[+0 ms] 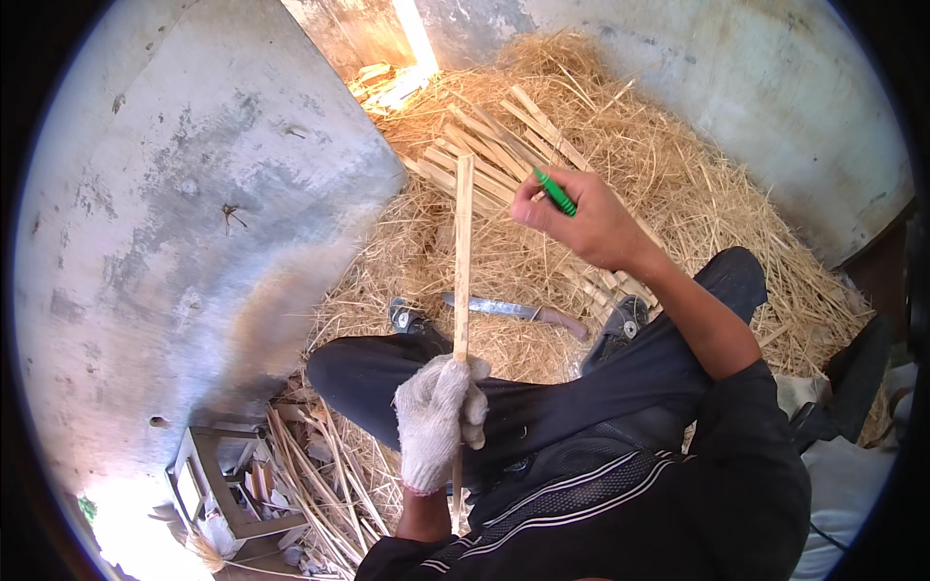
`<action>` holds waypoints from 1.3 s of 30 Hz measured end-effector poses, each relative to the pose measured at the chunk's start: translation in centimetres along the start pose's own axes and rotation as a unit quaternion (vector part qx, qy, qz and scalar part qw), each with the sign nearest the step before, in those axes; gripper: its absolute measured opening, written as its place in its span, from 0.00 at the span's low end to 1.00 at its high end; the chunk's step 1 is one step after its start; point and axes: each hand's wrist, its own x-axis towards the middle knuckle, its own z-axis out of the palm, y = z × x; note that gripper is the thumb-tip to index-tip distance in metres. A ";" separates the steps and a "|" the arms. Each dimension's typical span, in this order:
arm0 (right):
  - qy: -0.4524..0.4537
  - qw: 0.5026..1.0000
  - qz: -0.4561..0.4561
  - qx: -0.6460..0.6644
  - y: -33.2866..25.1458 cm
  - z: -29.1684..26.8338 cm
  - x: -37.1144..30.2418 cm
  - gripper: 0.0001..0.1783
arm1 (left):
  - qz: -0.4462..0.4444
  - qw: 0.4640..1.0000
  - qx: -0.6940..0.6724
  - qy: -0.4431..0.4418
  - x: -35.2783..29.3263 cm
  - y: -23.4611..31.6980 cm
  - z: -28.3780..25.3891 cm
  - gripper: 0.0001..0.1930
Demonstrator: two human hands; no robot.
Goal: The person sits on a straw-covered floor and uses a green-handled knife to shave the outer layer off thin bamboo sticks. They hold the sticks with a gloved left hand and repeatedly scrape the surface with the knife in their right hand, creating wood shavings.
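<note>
My left hand, in a whitish knit glove, is closed around a long, pale split strip of wood or bamboo. The strip stands nearly upright in view, its lower end running down past the glove by my lap. My bare right hand is raised to the right of the strip's upper part. Its fingers are closed on a green-handled tool. A narrow greyish strip like a blade seems to run up-left from the handle, against the wood behind. Between my feet a large knife with a wooden handle lies on the straw.
Several split strips lie on a heap of dry straw ahead. More thin strips lie at lower left beside a small wooden frame with scraps in it. Stained walls stand at left and far right.
</note>
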 end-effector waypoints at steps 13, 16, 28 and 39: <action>0.117 0.991 -0.052 0.030 -3.5 3.3 -2.2 0.15 | 0.255 0.931 0.239 0.103 0.9 -3.1 1.1 0.12; 0.131 0.990 -0.043 0.016 -3.3 3.4 -2.1 0.17 | 0.326 0.876 0.322 0.151 0.9 -3.2 1.4 0.11; 0.051 0.997 0.048 0.020 -2.1 1.4 -0.8 0.13 | 0.152 0.965 0.209 0.050 1.3 -2.1 1.6 0.14; -0.181 0.978 -0.099 0.020 -0.1 4.8 -4.5 0.14 | 0.149 0.962 -0.229 0.027 3.7 -2.0 -1.0 0.11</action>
